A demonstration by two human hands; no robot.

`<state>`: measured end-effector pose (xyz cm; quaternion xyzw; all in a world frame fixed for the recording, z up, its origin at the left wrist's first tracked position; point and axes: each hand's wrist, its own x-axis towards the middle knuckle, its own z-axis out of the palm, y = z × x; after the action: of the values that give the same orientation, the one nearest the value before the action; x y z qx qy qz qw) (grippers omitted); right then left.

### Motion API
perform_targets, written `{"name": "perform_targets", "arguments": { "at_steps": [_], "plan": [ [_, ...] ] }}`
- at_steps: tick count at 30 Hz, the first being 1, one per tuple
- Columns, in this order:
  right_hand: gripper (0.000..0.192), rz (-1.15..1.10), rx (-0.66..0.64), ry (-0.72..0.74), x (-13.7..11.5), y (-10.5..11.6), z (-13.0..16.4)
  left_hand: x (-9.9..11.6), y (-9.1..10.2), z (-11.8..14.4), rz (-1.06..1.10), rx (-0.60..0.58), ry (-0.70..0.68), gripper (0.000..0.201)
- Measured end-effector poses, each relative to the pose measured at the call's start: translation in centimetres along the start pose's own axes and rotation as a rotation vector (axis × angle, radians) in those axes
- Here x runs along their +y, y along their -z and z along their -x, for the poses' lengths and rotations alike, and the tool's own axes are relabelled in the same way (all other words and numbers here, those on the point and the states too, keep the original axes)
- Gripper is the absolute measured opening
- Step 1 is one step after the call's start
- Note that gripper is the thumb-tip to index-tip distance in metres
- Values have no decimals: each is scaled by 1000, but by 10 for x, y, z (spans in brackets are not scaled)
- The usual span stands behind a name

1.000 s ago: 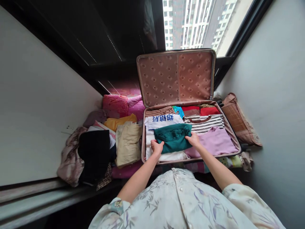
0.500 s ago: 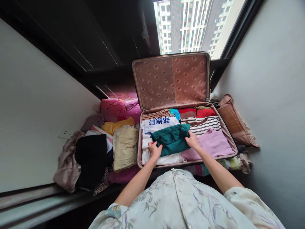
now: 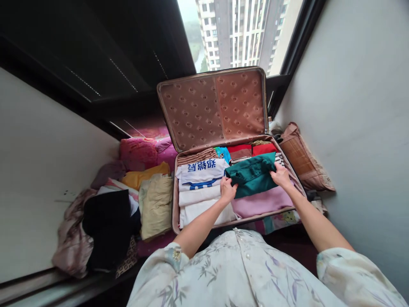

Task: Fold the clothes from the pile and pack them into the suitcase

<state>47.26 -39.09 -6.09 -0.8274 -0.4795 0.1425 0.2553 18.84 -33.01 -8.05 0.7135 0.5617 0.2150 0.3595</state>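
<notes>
A folded dark green garment is stretched between my two hands, over the right half of an open suitcase. My left hand is closed on its left edge, and my right hand grips the right edge. Below it lies a pink-lilac garment; a striped garment is mostly hidden behind it. To the left are a white shirt with blue characters and folded white clothes. Along the back sit a brown striped garment and red clothes.
The patterned suitcase lid stands up against the window side. Left of the case are a beige folded garment, a black garment, a yellow one and pink bedding. A brown cushion-like bundle lies between case and right wall.
Both hands have carried the green garment from the case's left-middle to its right half, uncovering the white clothes and covering most of the striped one. The camera view has shifted slightly.
</notes>
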Motion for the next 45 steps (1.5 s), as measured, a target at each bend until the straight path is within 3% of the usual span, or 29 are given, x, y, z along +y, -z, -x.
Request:
{"name": "perform_targets", "arguments": {
  "at_steps": [5,8,11,14,17,19,21,25,29,39,42,45],
  "plan": [
    [18,-20,103,-52,58,11,-11,35,-39,-27,-106,-93,-19,13],
    [19,-69,141,-76,70,1,-11,33,-52,-28,-173,-112,10,12],
    [25,-82,167,-103,66,-10,-11,25,-54,-23,-190,-93,35,5],
    [45,27,262,-187,51,-14,-6,28,-51,-15,-255,59,-50,39],
    [63,218,339,-87,31,-17,4,41,-53,-8,-424,58,-370,74],
    [64,321,281,43,21,-23,9,47,-59,-8,-530,-60,-567,82],
    [60,391,164,87,18,-33,8,47,-67,-12,-593,-166,-623,84],
    [58,456,-92,14,29,-56,-6,31,-82,-29,-631,-360,-470,80],
    [60,471,-132,9,43,-70,-17,18,-89,-40,-607,-447,-436,80],
    [61,517,-246,-82,36,-65,-24,23,-81,-47,-515,-547,-414,83],
    [62,524,-192,-69,28,-55,-22,31,-68,-38,-485,-441,-419,78],
    [60,519,-57,-17,15,-44,-9,31,-39,-18,-442,-267,-426,74]
  ]
}}
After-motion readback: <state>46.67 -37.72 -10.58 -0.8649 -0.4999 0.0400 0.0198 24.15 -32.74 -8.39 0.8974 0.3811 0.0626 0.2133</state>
